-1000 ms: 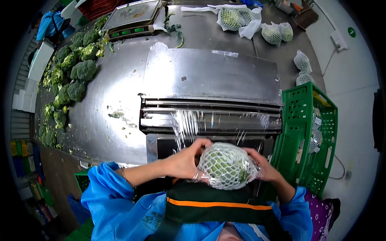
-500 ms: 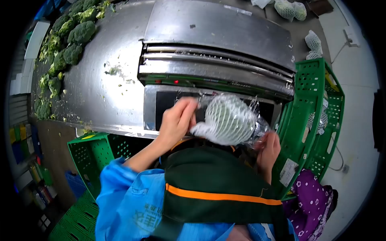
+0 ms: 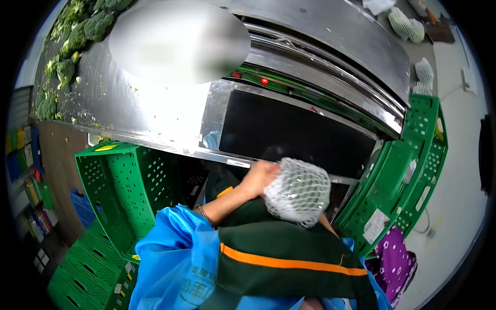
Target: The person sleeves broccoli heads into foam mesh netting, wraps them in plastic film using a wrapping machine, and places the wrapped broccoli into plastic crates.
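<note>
A round, pale green vegetable in a white foam net [image 3: 298,192] is held close to my apron, at the front edge of the wrapping machine. Clear film shines over the net. My left hand [image 3: 262,177] is closed on its left side, fingers partly out of sight. My right hand is hidden behind the bundle; only the right wrist [image 3: 327,225] shows below it, so its fingers cannot be made out. Just beyond both hands lies the machine's black plate [image 3: 299,134], bare, with metal rollers [image 3: 330,64] and a lit red switch [image 3: 264,81] behind it.
Broccoli heads [image 3: 66,72] lie along the table's far left. Green crates stand at the left [image 3: 111,191] and the right [image 3: 382,191]. More netted pieces [image 3: 405,25] rest at the back right. A blurred white oval covers part of the table.
The netted vegetable has come off the black plate and moved toward my body. My right hand has passed behind it. The view has shifted and turned.
</note>
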`<state>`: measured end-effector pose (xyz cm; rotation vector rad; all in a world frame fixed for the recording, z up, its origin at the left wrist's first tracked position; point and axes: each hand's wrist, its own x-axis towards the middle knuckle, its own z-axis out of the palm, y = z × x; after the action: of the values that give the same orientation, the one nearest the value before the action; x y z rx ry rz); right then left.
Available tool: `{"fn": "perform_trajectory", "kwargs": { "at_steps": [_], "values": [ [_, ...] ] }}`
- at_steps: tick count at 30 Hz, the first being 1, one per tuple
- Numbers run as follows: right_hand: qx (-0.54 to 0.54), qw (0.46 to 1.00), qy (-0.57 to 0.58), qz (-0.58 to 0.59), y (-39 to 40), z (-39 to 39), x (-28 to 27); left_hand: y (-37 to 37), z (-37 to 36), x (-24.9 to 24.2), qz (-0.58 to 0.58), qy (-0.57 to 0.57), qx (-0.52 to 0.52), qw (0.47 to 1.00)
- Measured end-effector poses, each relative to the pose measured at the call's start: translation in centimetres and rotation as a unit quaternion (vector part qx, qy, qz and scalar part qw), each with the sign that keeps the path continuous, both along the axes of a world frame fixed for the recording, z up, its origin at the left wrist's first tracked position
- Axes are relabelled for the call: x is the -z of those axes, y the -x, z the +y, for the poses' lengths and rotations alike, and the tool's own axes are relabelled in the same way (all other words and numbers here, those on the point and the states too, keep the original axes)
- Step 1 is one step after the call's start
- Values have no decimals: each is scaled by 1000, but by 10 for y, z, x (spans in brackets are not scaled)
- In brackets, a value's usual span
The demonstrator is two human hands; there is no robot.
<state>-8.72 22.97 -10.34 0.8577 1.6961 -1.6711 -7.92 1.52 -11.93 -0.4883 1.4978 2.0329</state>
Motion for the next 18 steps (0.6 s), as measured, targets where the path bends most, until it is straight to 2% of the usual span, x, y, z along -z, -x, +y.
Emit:
{"fn": "perform_trajectory", "kwargs": {
  "at_steps": [1,3,5,6,8,11,13,14,15,16,17,18],
  "values": [
    [-24,1000,2,3,2,-1,-14,5,6,-16,-61,-149,-54,985],
    [-47,998,24,19,2,-1,-54,8,7,-27,14,-176,-23,984],
    [-55,996,53,46,6,-2,-97,23,2,-55,6,-296,-53,954],
    [-52,994,70,62,8,-3,-114,27,-1,-75,-29,-396,-81,914],
    [-40,989,106,98,8,-7,-137,40,-9,-104,-86,-580,-134,799],
    [-8,973,170,154,12,-16,-141,39,-9,-110,-7,-392,-188,901],
    [10,957,227,180,18,-22,-134,45,-26,-128,8,-277,-260,925],
    [11,949,256,186,22,-27,-133,45,-36,-137,120,-227,-193,947],
    [16,944,273,185,25,-33,-133,50,-48,-147,273,-105,-27,956],
    [24,945,275,177,26,-40,-142,55,-60,-157,437,12,87,895],
    [90,965,218,116,30,-67,-183,55,-43,-164,444,92,92,886],
    [-4,970,183,160,37,-42,-166,62,-32,-157,440,92,70,891]
  ]
}}
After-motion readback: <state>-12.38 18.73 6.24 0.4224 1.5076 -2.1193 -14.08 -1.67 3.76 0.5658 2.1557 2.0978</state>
